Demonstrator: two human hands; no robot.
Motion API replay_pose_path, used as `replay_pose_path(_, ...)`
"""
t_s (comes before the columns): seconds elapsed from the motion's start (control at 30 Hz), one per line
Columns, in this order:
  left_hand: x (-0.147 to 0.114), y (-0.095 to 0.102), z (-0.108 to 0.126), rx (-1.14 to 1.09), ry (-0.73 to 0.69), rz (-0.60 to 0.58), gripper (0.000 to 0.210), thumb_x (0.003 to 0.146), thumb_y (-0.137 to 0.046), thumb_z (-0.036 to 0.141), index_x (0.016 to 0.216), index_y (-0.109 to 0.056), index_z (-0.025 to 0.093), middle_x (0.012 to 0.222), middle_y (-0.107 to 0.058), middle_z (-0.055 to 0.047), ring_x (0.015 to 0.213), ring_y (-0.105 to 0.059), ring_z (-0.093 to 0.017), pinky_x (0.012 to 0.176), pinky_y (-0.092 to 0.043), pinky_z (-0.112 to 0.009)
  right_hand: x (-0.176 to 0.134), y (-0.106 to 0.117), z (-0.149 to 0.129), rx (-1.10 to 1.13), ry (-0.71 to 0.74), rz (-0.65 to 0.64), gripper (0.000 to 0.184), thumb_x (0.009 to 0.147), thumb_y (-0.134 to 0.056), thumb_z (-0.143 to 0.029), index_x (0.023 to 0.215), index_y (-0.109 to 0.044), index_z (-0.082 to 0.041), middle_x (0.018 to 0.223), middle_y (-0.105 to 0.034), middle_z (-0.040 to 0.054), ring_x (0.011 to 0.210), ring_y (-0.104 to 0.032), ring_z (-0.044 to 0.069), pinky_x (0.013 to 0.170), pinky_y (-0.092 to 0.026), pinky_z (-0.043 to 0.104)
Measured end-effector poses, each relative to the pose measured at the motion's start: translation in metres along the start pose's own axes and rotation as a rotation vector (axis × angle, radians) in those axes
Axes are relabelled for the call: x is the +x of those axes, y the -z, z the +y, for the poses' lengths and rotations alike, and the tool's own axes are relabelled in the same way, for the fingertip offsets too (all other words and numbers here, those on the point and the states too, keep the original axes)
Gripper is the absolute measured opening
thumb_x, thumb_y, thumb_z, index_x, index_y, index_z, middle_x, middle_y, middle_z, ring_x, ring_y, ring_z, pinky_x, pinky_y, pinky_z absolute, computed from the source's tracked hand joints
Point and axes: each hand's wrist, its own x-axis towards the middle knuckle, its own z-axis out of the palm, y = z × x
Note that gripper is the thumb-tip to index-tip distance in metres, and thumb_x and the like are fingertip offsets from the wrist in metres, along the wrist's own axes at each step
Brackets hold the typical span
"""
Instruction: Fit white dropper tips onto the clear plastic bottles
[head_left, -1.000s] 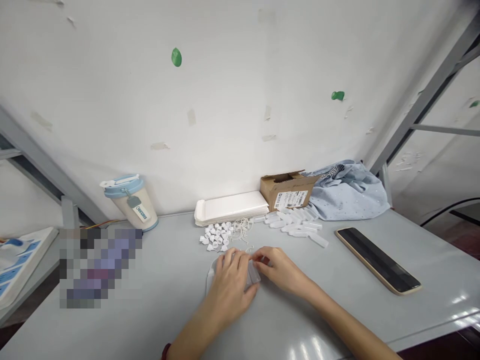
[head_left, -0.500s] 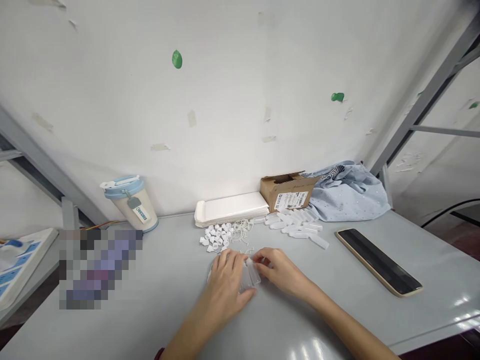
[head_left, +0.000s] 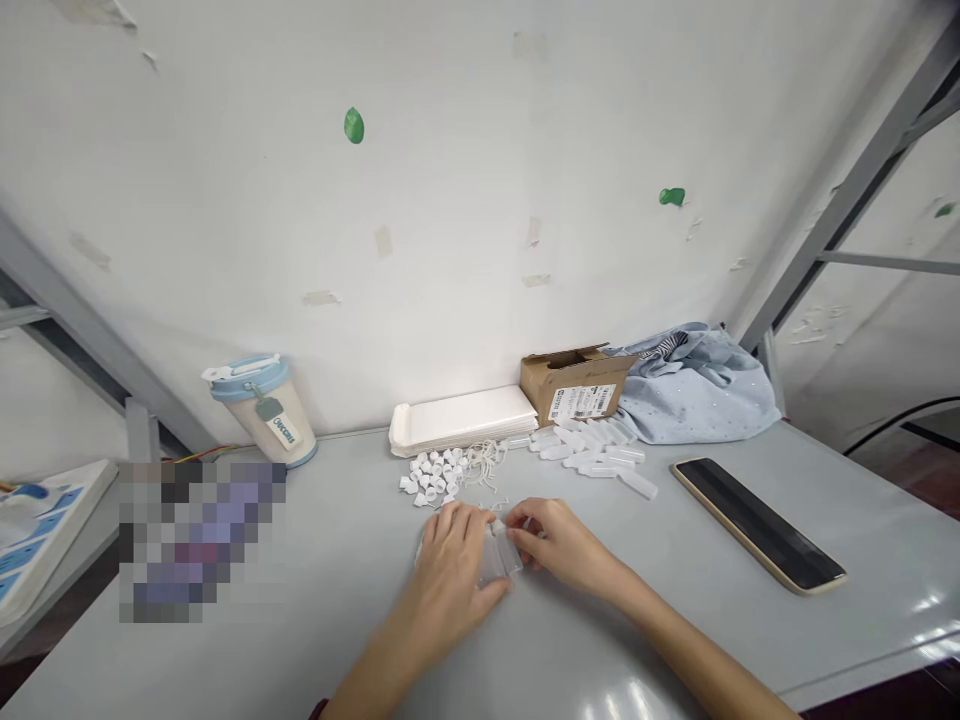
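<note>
Small white plastic caps (head_left: 433, 475) are heaped on the grey tabletop (head_left: 315, 600); nearer, the left hand (head_left: 451, 565) is laid palm-down, partly over translucent plastic tubes (head_left: 495, 558) placed side by side; at their right edge, the right hand (head_left: 553, 540) is held, fingers curled; whether either is pinching cannot be told; beyond, a loose tube pile (head_left: 592, 442) is seen.
</note>
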Motion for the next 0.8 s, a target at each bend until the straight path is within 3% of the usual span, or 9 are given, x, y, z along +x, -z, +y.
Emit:
replay_pose_path(0.13,0.003,0.005,-0.003,-0.013,0.0,0.032,0.04,0.077,-0.06,0.041,0.109,-0.051,0.018,0.109,-0.056,-0.009,0.108,-0.045,-0.028,0.09,-0.039,-0.042,0.004,0.004,0.004,-0.026,0.015,0.031,0.019,0.078,-0.046,-0.017,0.074,-0.064,-0.015,0.057,-0.063,-0.0002,0.049,-0.058,0.012,0.047,-0.043,0.019)
replay_pose_path(0.23,0.011,0.011,-0.011,0.058,-0.012,0.076,0.028,0.089,-0.041,0.036,0.108,-0.052,0.018,0.109,-0.058,-0.009,0.107,-0.047,-0.026,0.088,-0.04,-0.041,0.01,0.018,0.011,-0.095,0.016,0.136,0.021,0.079,-0.046,-0.019,0.069,-0.064,-0.015,0.054,-0.062,-0.0004,0.05,-0.058,0.013,0.05,-0.043,0.02)
replay_pose_path(0.37,0.034,0.018,-0.024,0.146,-0.04,0.08,0.025,0.088,-0.039,0.02,0.106,-0.057,0.016,0.105,-0.06,-0.009,0.105,-0.048,-0.025,0.087,-0.041,-0.039,0.018,0.044,0.024,-0.258,0.015,0.383,0.022,0.081,-0.043,-0.021,0.074,-0.063,-0.015,0.069,-0.066,0.0037,0.06,-0.06,0.016,0.059,-0.045,0.026)
replay_pose_path(0.5,0.064,0.019,-0.033,0.206,-0.017,0.116,0.024,0.086,-0.042,0.014,0.101,-0.06,0.013,0.099,-0.061,-0.012,0.103,-0.049,-0.027,0.085,-0.042,-0.041,0.022,0.058,0.037,-0.455,0.017,0.586,0.024,0.083,-0.04,-0.016,0.089,-0.063,-0.015,0.093,-0.063,0.0113,0.084,-0.057,0.023,0.072,-0.045,0.034)
replay_pose_path(0.63,0.089,0.01,-0.031,0.254,-0.022,0.12,0.016,0.087,-0.049,0.018,0.095,-0.062,0.013,0.097,-0.062,-0.01,0.102,-0.053,-0.026,0.085,-0.044,-0.043,0.025,0.06,0.049,-0.616,0.014,0.638,0.025,0.083,-0.041,-0.011,0.093,-0.064,-0.017,0.102,-0.06,0.0121,0.1,-0.05,0.027,0.071,-0.045,0.034)
replay_pose_path(0.8,0.101,0.0,-0.028,0.24,-0.019,0.153,0.03,0.089,-0.053,0.03,0.115,-0.052,0.016,0.116,-0.055,-0.008,0.096,-0.059,-0.02,0.081,-0.05,-0.041,0.029,0.064,0.06,-0.746,0.001,0.618,0.027,0.081,-0.046,-0.007,0.1,-0.064,-0.015,0.115,-0.056,0.015,0.107,-0.047,0.029,0.082,-0.042,0.038)
